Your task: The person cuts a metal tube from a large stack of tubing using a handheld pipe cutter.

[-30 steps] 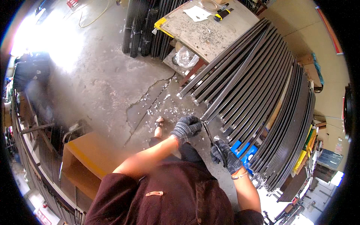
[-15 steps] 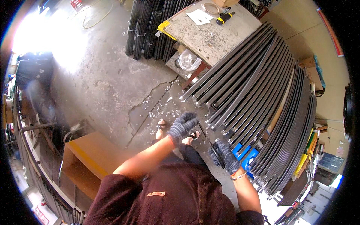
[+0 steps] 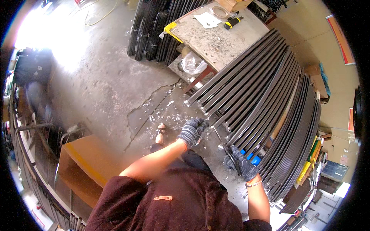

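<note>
Long dark metal tubes [image 3: 243, 96] lie side by side in a row on my right, their near ends towards me. My left hand [image 3: 191, 131], in a grey knit glove, is closed beside the tube ends on the left of the row. Whatever its fingers hold is hidden. Lower right, my right hand [image 3: 239, 164], gloved alike, wraps round a thin dark rod-like tool [image 3: 221, 136], whose far end points up and left to the tube ends. I cannot make out the tool's exact kind.
Beyond the tubes stands a worktable [image 3: 212, 40] with a tape roll [image 3: 219, 12] and a yellow-black cutter [image 3: 233, 23]. An open cardboard box [image 3: 86, 165] is on my left. White scraps [image 3: 169, 103] litter the cracked floor. A blue object [image 3: 253, 159] sits under the tubes.
My left hand has moved slightly right and down, its fingers now more curled. My right hand has shifted right and down with the thin tool. The view has shifted a little.
</note>
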`<action>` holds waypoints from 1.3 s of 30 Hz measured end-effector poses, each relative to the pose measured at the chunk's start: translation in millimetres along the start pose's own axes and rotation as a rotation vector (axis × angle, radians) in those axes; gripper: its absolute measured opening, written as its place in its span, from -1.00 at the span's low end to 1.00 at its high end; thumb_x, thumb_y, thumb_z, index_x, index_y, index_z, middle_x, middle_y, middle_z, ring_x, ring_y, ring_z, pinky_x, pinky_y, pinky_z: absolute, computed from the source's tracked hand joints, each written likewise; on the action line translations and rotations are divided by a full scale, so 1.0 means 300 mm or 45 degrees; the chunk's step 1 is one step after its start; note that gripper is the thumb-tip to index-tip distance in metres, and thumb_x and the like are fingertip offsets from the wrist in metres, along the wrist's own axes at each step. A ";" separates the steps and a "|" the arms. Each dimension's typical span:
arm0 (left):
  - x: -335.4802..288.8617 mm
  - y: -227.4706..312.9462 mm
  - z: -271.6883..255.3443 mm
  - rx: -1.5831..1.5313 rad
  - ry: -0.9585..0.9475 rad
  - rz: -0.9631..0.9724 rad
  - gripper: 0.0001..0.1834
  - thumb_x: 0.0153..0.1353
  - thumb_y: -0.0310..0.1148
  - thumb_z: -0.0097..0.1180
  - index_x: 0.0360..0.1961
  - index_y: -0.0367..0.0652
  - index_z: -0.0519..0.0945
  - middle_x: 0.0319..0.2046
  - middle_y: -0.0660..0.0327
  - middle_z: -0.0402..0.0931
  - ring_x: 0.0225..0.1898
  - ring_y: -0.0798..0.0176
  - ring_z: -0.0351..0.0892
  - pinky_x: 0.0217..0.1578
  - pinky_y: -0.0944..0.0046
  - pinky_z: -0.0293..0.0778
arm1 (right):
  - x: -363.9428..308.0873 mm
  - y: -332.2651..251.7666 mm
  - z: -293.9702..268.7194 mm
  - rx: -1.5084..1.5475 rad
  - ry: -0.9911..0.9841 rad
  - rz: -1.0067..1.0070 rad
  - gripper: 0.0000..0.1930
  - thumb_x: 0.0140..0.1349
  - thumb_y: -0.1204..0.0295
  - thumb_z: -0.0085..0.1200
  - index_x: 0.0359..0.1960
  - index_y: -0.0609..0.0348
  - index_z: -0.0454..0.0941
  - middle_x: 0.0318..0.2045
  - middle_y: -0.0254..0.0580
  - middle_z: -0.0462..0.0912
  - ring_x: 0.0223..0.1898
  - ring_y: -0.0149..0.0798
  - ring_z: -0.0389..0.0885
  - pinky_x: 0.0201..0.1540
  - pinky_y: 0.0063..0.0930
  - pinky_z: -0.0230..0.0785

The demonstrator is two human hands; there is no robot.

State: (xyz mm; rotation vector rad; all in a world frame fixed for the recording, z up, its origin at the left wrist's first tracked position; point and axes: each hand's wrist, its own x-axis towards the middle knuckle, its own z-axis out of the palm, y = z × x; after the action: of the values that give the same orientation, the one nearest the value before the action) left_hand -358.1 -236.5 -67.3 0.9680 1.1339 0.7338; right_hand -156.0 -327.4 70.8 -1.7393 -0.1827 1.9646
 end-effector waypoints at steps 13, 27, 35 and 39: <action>-0.064 -0.039 -0.018 0.501 -0.130 0.173 -0.77 0.12 -0.28 0.02 -0.26 -0.18 0.56 -0.34 -0.01 0.54 -0.31 -0.04 0.51 -0.32 0.12 0.42 | 0.118 -0.171 0.099 -1.613 0.011 -0.546 -0.79 0.03 0.35 0.16 -0.37 0.24 0.54 -0.47 0.08 0.54 -0.41 -0.01 0.52 -0.32 -0.24 0.32; -0.100 -0.072 -0.013 0.647 -0.758 0.265 -0.77 0.09 -0.32 0.07 -0.24 -0.18 0.55 -0.37 0.06 0.55 -0.36 0.06 0.51 -0.28 0.15 0.44 | 0.174 -0.045 0.070 -1.508 -0.096 -1.100 -0.72 0.08 0.28 0.14 -0.42 0.30 0.50 -0.49 0.00 0.55 -0.49 -0.17 0.53 -0.40 -0.32 0.35; -0.030 0.078 0.172 0.555 -0.977 0.048 -0.57 0.05 -0.37 0.17 -0.01 -0.20 0.43 -0.11 0.14 0.47 -0.08 0.13 0.43 -0.06 0.25 0.37 | -0.139 0.106 -0.105 -1.066 0.098 -0.820 -0.77 0.19 0.27 0.04 -0.29 0.19 0.45 -0.57 -0.26 0.46 -0.58 -0.29 0.42 -0.50 -0.43 0.30; -0.053 0.050 0.187 -0.332 -0.587 -0.101 -0.62 0.08 -0.61 0.12 -0.04 -0.23 0.40 -0.27 0.37 0.42 -0.22 0.47 0.35 -0.16 0.41 0.34 | -0.227 0.262 -0.279 0.253 0.235 -0.373 -0.66 0.26 0.12 -0.12 -0.37 0.18 0.39 -0.70 -0.34 0.34 -0.74 -0.39 0.26 -0.68 -0.50 0.15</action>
State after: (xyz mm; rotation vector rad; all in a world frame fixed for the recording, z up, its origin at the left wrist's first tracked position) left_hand -308.6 -258.2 -40.6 0.8105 0.6508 0.5408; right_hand -94.2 -445.1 84.0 -1.6492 -0.1614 1.5513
